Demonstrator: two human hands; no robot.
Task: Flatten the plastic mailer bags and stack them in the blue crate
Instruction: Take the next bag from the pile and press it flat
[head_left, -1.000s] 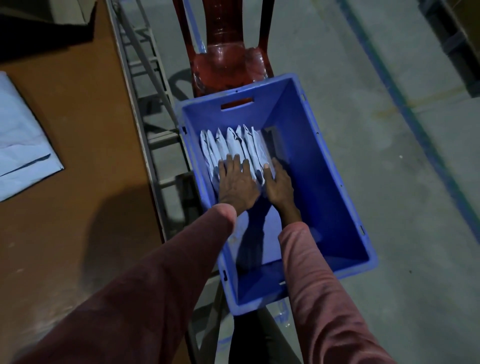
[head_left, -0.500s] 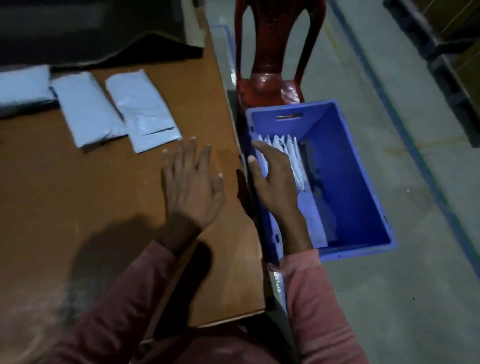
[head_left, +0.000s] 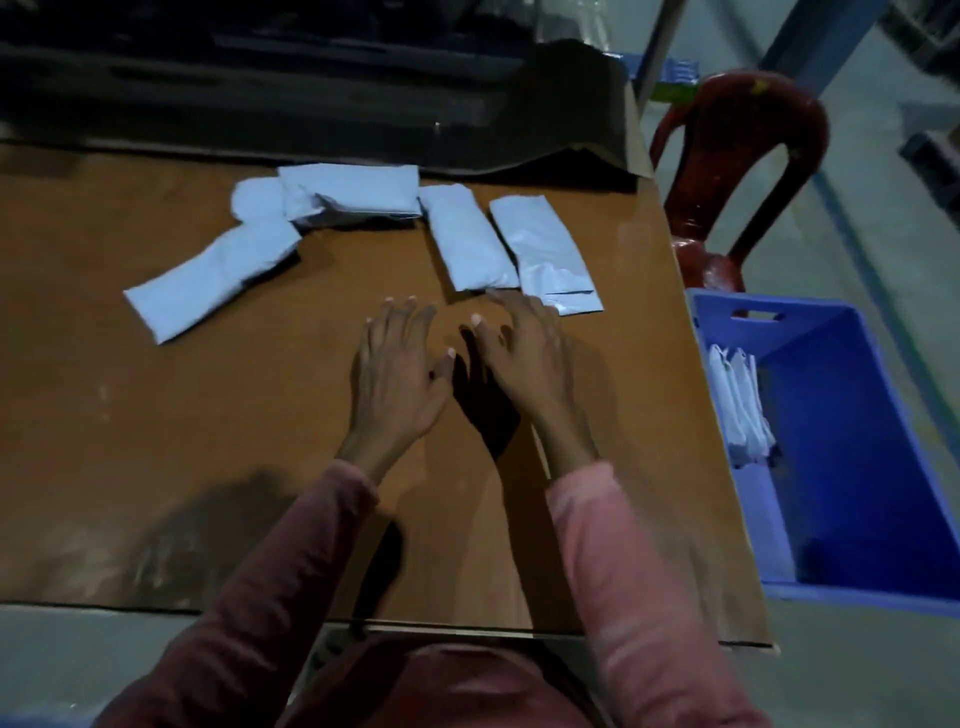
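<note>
Nearest to me are my two pinkish sleeves (head_left: 634, 597), reaching forward over the brown table (head_left: 208, 441). My left hand (head_left: 397, 374) is palm down above the tabletop with its fingers spread and relaxed, holding nothing. My right hand (head_left: 524, 358) is just beside it, also palm down with the fingers splayed and empty. Its fingertips reach the near ends of two plastic mailer bags, though I cannot tell whether they touch.

Those two pale bags lie side by side, lengthwise away from me: the rightmost mailer (head_left: 545, 249) and its neighbour (head_left: 470, 239). Further left, a long mailer (head_left: 208, 275) lies at a slant. Behind it are a rounded bag (head_left: 257, 197) and a puffier bag (head_left: 353, 195), set crosswise at the far side.

To my right, on the floor beside the table, stands the blue crate (head_left: 841, 415). A row of mailers (head_left: 740, 405) stands on edge against its near-table wall.

Beyond the crate is a red plastic chair (head_left: 748, 156). A dark sheet (head_left: 311, 104) covers the far end of the table.
</note>
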